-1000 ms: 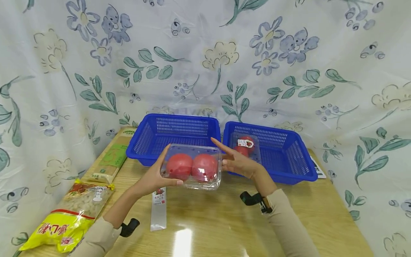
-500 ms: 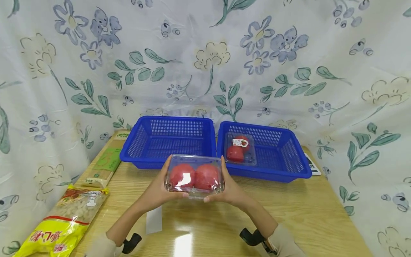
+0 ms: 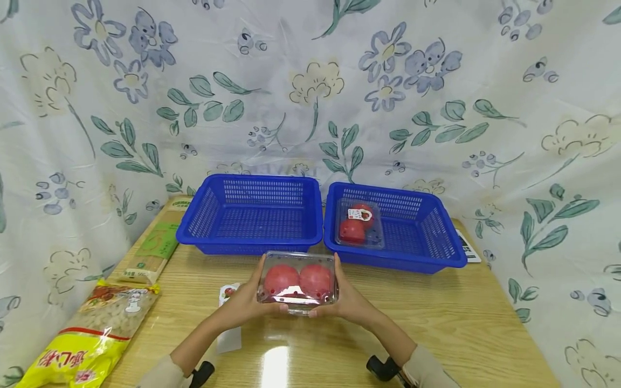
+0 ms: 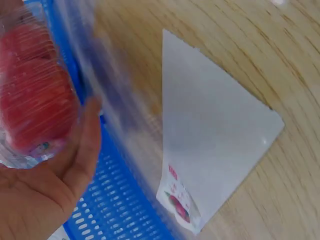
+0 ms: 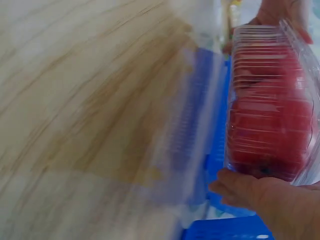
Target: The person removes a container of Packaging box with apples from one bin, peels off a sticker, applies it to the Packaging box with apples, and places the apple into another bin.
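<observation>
A clear plastic clamshell box (image 3: pixel 298 281) with two round red fruits inside is held up over the table, just in front of the baskets. My left hand (image 3: pixel 249 298) grips its left end, thumb along the near lower edge. At the opposite end my right hand (image 3: pixel 350 299) grips it the same way, so the two thumbs point toward each other. In the left wrist view the fruit box (image 4: pixel 37 90) shows ribbed plastic over the red fruit. The right wrist view has the box (image 5: pixel 270 110) between both hands.
Two blue baskets (image 3: pixel 262 248) stand against the curtain; the right basket (image 3: pixel 412 263) holds another fruit box (image 3: pixel 359 223). A white label strip (image 3: pixel 229 339) lies under my left forearm. A noodle pack (image 3: pixel 157 242) and a yellow bag (image 3: pixel 92 339) lie at left.
My right hand has come from beside the box to grip its right end. Both hands have brought the box lower and nearer, away from the baskets. The view has shifted slightly.
</observation>
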`<state>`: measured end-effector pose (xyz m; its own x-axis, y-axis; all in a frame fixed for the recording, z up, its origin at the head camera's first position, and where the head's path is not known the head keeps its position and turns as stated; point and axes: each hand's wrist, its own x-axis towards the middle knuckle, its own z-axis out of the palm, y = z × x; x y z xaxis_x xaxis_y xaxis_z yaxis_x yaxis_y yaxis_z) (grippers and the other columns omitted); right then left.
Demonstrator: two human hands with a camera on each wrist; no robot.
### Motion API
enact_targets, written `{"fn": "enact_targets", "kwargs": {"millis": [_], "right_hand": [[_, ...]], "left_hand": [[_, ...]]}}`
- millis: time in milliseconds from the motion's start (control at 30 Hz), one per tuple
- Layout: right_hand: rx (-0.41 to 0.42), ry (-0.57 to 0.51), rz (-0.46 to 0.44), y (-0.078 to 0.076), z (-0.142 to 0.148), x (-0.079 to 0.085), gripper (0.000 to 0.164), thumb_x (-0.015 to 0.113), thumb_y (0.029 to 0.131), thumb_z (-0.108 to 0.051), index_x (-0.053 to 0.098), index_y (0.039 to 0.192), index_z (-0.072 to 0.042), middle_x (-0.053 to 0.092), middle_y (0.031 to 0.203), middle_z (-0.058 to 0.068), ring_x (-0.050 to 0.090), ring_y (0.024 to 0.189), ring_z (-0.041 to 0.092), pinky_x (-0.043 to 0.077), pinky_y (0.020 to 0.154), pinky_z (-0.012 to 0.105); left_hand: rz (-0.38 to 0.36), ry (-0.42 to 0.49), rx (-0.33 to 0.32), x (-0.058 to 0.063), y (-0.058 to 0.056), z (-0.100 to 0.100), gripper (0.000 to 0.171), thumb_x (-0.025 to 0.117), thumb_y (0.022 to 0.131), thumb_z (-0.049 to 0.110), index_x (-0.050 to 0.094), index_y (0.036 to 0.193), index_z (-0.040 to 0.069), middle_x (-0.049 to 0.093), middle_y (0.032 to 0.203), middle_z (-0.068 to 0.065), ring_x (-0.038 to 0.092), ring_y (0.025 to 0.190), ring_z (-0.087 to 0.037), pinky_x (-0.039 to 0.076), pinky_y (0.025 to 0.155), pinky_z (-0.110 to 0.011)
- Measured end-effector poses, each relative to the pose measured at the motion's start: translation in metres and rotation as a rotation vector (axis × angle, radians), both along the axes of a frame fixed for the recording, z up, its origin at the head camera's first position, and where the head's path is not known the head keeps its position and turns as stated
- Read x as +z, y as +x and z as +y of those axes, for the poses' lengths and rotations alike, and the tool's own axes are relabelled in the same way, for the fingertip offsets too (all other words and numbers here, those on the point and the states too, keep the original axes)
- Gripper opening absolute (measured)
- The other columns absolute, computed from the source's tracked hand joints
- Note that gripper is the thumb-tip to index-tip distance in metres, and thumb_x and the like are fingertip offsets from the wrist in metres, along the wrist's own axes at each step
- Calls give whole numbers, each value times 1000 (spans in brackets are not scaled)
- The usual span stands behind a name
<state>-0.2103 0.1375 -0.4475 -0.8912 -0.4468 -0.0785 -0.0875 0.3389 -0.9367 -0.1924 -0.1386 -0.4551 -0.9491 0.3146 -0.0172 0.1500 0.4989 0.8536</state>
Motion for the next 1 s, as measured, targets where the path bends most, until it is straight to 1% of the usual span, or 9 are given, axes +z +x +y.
{"fn": "enact_targets", "kwargs": {"millis": [133, 333, 467, 567, 667, 733, 800, 900, 1000], "right_hand": [[-13, -3, -20, -7, 1, -13, 147, 94, 65, -37, -17, 158, -14, -1, 164, 24, 8, 151, 41, 16, 119, 58], [-38, 8, -45, -18, -1, -23, 146, 94, 64, -35, -16, 158, -10, -3, 164, 23, 3, 151, 40, 13, 119, 57], [-40, 5, -57, -21, 0, -25, 147, 94, 64, -36, -16, 158, -10, -4, 164, 22, 3, 151, 39, 12, 120, 57], [-50, -22, -84, -21, 2, -25, 147, 95, 64, -33, -16, 158, -12, -6, 165, 22, 2, 152, 39, 11, 120, 57], [-63, -22, -96, -20, 4, -25, 147, 95, 64, -33, -16, 158, -13, -6, 165, 21, 1, 152, 39, 11, 120, 57], [-72, -19, -97, -18, 5, -25, 146, 95, 64, -33, -15, 158, -15, -6, 165, 20, 0, 152, 39, 11, 120, 57], [-73, -33, -100, -14, 8, -25, 144, 94, 66, -32, -16, 158, -17, -6, 165, 20, 2, 152, 39, 13, 120, 55], [-80, -67, -111, -8, 14, -20, 139, 92, 70, -30, -15, 159, -22, -7, 165, 21, 4, 152, 38, 16, 120, 50], [-97, -86, -99, -2, 21, -14, 131, 88, 75, -29, -12, 159, -26, -4, 164, 24, 7, 151, 39, 19, 120, 47]], "left_hand": [[-20, -16, 28, -9, -6, 3, 127, 85, 76, 42, -7, 160, 18, 44, 145, -33, 59, 117, -41, 51, 89, -54], [-34, -24, 57, -20, -16, 5, 125, 85, 76, 43, -4, 161, 14, 47, 143, -33, 60, 118, -38, 47, 98, -58], [-37, -22, 78, -21, -19, 7, 126, 86, 75, 44, -1, 161, 14, 55, 137, -30, 64, 108, -32, 49, 95, -55], [-41, -21, 77, -19, -20, 10, 126, 86, 74, 45, -2, 161, 16, 49, 142, -31, 61, 115, -37, 48, 96, -56], [-52, -16, 39, -17, -20, 9, 127, 84, 76, 45, -6, 160, 16, 34, 152, -32, 47, 132, -47, 41, 104, -60], [-54, -14, 13, -15, -20, 3, 125, 83, 78, 44, -7, 160, 16, 25, 157, -31, 37, 139, -49, 37, 106, -63], [-42, -27, -11, -11, -19, -9, 121, 82, 80, 43, -3, 160, 12, 22, 159, -30, 34, 141, -49, 37, 106, -65], [-18, -80, -28, -4, -20, -37, 108, 79, 83, 40, 12, 159, 3, 29, 154, -33, 50, 126, -49, 48, 95, -60], [61, -235, -30, 0, -22, -64, 92, 80, 82, 37, 36, 148, -9, 44, 142, -35, 58, 114, -47, 52, 88, -57]]}}
